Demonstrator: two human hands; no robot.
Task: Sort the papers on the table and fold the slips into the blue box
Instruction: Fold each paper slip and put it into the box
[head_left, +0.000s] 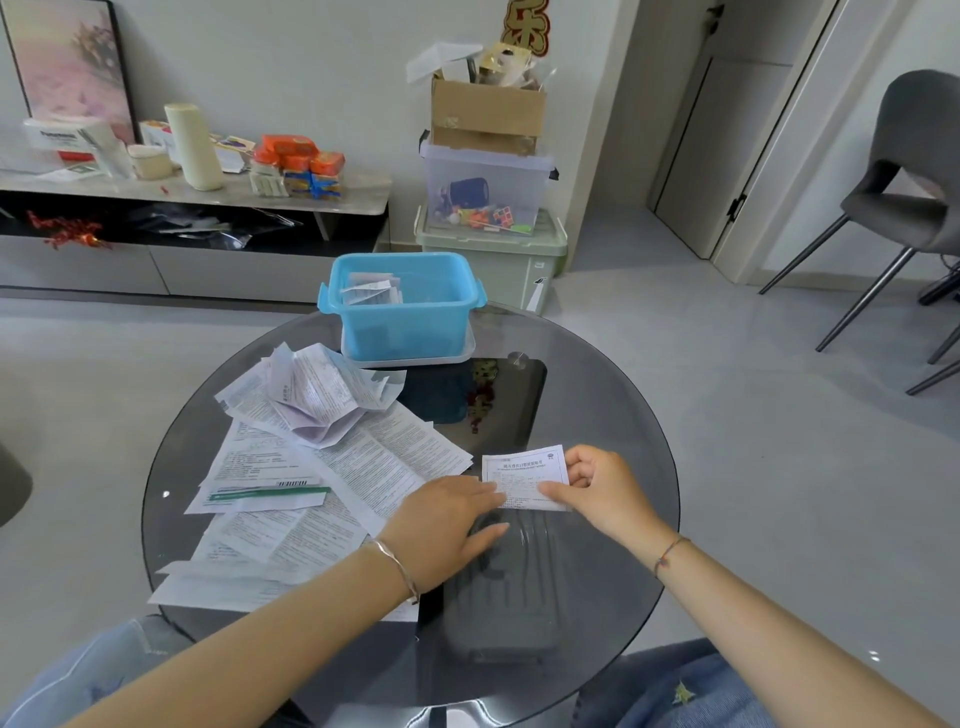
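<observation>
Between both hands (597, 480), white printed slip (519, 470), folded

your left forearm (260, 639) and right forearm (753, 613) reach in bare from below. your left hand (447, 525) lies palm down, fingers straight, tips on the paper slip (519, 470). your right hand (597, 486) curls, thumb and fingers pinching that slip's right edge.

I'm in my living room: low media console (234, 273) with snacks (298, 156) at 10 o'clock, storage bins (488, 187) at 12, chair (914, 171) at 2.
</observation>
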